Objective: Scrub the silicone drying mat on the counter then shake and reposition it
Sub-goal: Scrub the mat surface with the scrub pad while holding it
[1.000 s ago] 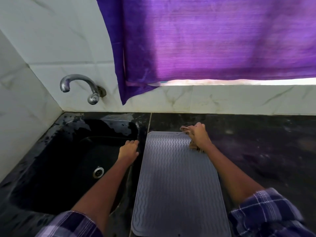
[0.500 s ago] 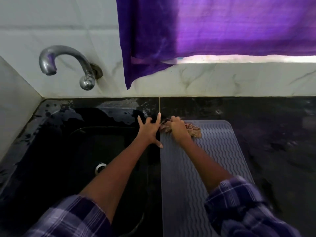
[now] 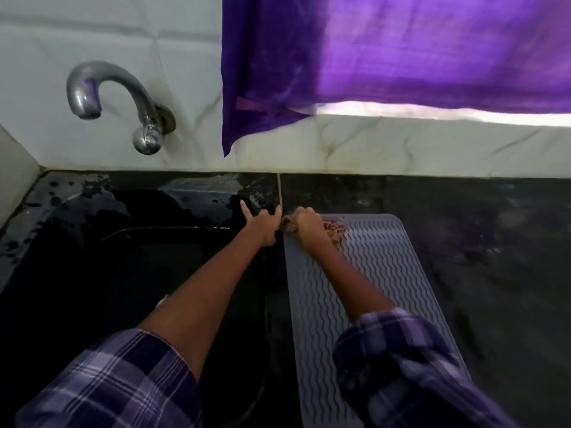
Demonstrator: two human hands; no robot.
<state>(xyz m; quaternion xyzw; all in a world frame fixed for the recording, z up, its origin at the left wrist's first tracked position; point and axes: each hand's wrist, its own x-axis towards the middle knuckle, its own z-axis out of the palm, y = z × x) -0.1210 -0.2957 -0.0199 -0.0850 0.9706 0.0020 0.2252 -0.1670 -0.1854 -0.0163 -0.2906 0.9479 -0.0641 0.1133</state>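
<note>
**Scrubbing the far left corner of the mat**

The grey silicone drying mat (image 3: 364,304) lies flat on the dark worktop (image 3: 479,257), just to the right of the sink, and its long side runs away from me. Its wavy ribs are visible over the whole surface. My right hand (image 3: 309,225) is on the far left corner of the mat, with the fingers closed around a brownish scrubber (image 3: 332,231), which I press on the ribs. A part of the scrubber shows on both sides of my fist.

My left hand (image 3: 262,225) rests just beside the mat's left edge, on the narrow strip of worktop between the mat and the black sink (image 3: 129,273). Its fingers are partly spread and hold nothing; the two hands are almost touching.

The far rim of the sink is wet. A metal tap (image 3: 123,100) comes out of the white tiled wall above it, and a purple curtain (image 3: 401,47) hangs over the far edge of the worktop.
</note>
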